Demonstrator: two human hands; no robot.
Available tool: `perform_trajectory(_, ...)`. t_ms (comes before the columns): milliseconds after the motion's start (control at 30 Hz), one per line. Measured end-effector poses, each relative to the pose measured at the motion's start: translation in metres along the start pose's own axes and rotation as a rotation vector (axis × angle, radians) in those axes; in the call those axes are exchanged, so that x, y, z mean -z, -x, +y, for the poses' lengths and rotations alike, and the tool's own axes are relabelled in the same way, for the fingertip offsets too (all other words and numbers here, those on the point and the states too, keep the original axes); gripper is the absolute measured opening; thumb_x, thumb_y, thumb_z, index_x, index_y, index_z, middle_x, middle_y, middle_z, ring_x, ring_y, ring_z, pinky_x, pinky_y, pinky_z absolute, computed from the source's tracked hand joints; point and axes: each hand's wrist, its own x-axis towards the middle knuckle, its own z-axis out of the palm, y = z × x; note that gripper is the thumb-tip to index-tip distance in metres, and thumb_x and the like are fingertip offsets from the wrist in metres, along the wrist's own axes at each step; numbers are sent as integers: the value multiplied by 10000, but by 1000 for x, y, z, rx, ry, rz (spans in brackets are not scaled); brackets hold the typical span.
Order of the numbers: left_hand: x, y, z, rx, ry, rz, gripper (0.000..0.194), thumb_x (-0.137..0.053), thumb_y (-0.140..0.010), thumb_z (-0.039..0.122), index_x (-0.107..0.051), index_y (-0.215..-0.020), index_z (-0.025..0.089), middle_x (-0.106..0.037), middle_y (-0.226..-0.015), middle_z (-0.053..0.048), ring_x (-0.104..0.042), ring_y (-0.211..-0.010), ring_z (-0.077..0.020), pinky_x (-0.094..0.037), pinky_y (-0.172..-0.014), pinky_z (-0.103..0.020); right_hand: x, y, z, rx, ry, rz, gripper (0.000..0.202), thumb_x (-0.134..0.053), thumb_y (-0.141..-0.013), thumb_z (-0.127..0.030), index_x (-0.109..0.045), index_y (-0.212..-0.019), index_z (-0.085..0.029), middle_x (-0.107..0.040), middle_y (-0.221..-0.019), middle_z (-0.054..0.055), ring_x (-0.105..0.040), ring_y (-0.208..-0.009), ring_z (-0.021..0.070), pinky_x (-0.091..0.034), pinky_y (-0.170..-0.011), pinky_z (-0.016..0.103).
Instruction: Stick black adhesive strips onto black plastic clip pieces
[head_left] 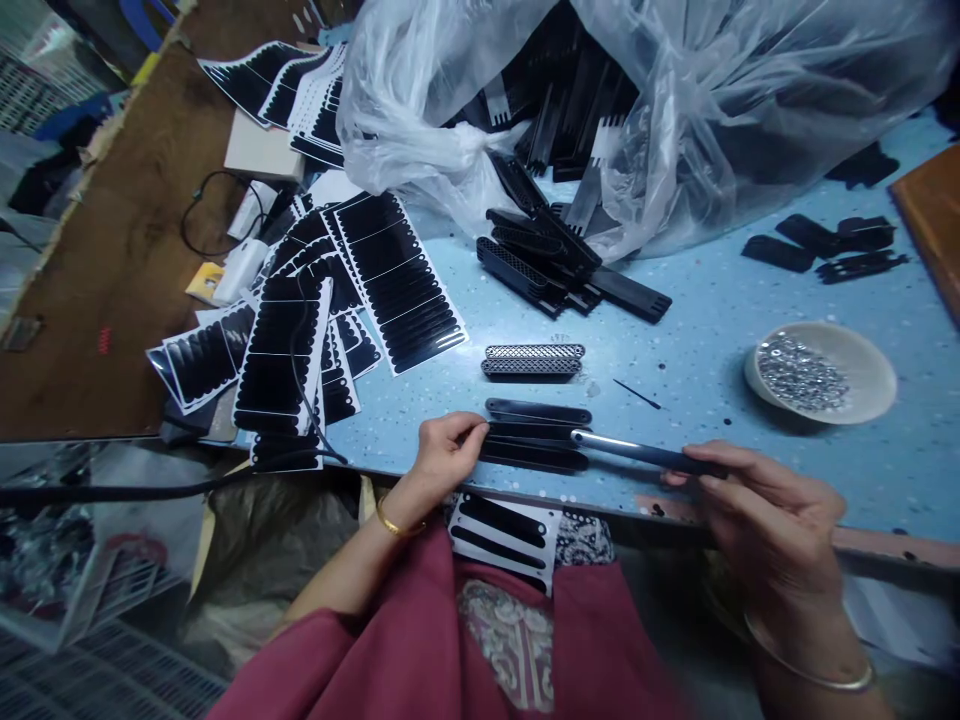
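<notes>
My left hand [450, 448] is closed in a pinch at the left end of a flat black strip [540, 432] with rounded ends, lying on the table. Similar black strips lie just above and below it, a dark upper strip [538, 410] and a lower strip [532, 457]. My right hand [772, 510] grips the right end of a long, slim black piece [637, 448], fingers and thumb closed on it. The far end of this piece is rounded, shines with reflected light, and meets or overlaps the middle strip; I cannot tell which.
Two textured black pieces [532, 362] and a thin dark pin [636, 393] lie beyond. A bowl [874, 375] of small metal parts stands right. Sheets of black stickers [401, 285] spread left. Behind is a plastic bag [712, 130] of black parts; a sticker sheet [499, 540] rests on my lap.
</notes>
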Motion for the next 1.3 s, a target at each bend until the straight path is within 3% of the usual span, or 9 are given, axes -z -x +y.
perform_trajectory(233, 14, -7, 32, -60, 74, 124, 197, -611, -831, 299, -693, -727, 153, -644, -618, -16, -546, -549, -108, -432, -555, -219, -2, -6, -2, 171, -49, -3, 144, -750, -723, -185, -747, -859, -231, -677, -709, 7, -678, -597, 169, -603, -642, 326)
perform_trajectory(400, 12, -30, 66, 37, 554, -218, 231, -706, -768, 345, -676, -776, 116, -651, -627, -27, -572, -517, -100, -457, -510, -208, -33, -12, -20, 300, -57, -120, 145, -733, -713, -141, -755, -843, -204, -689, -749, 8, -688, -614, 155, -572, -599, 283)
perform_trajectory(500, 9, -43, 74, 92, 737, -279, 210, -730, -740, 300, -646, -715, 110, -657, -607, -30, -567, -480, -88, -432, -467, -189, -51, -22, -28, 366, -17, -225, 125, -726, -722, -153, -751, -838, -191, -691, -708, 4, -682, -599, 152, -573, -600, 290)
perform_trajectory(667, 12, -55, 61, 184, 924, -169, 207, -760, -674, 259, -622, -666, 107, -659, -578, -34, -582, -457, -94, -410, -435, -180, -62, -46, -28, 425, 258, -222, 210, -677, -811, -306, -750, -947, -164, -713, -698, 33, -667, -570, 162, -547, -486, 283)
perform_trajectory(800, 16, -59, 44, 209, 947, -123, 216, -771, -661, 265, -628, -657, 103, -660, -565, -36, -586, -447, -96, -373, -415, -173, -67, -54, -36, 738, 556, -45, 203, -660, -838, -319, -750, -979, -205, -748, -966, 87, -705, -788, 204, -590, -617, 328)
perform_trajectory(900, 20, -60, 34, 230, 959, -140, 218, -770, -664, 266, -626, -649, 102, -665, -570, -46, -586, -449, -95, -361, -415, -176, -78, -58, -39, 927, 707, -204, 230, -700, -812, -303, -738, -1025, -223, -743, -1032, 101, -699, -887, 239, -589, -775, 392)
perform_trajectory(1033, 25, -61, 27, 264, 1000, -192, 226, -769, -670, 279, -623, -668, 106, -675, -594, -55, -586, -457, -96, -365, -424, -179, -94, -69, -28, 977, 812, -440, 216, -642, -855, -304, -729, -1028, -209, -732, -910, 104, -686, -817, 233, -577, -734, 378)
perform_trajectory(1167, 29, -59, 20, 257, 950, -205, 232, -753, -694, 299, -633, -660, 104, -674, -598, -60, -585, -464, -98, -358, -426, -182, -102, -76, -17, 975, 840, -505, 177, -598, -880, -287, -742, -952, -211, -705, -815, 86, -664, -731, 209, -554, -659, 344)
perform_trajectory(1300, 28, -60, 6, 212, 665, -136, 251, -752, -705, 339, -681, -666, 102, -640, -548, -36, -549, -437, -96, -379, -428, -195, -101, -77, -16, 949, 817, -527, 155, -627, -867, -301, -747, -867, -203, -709, -769, 76, -661, -679, 192, -538, -616, 322)
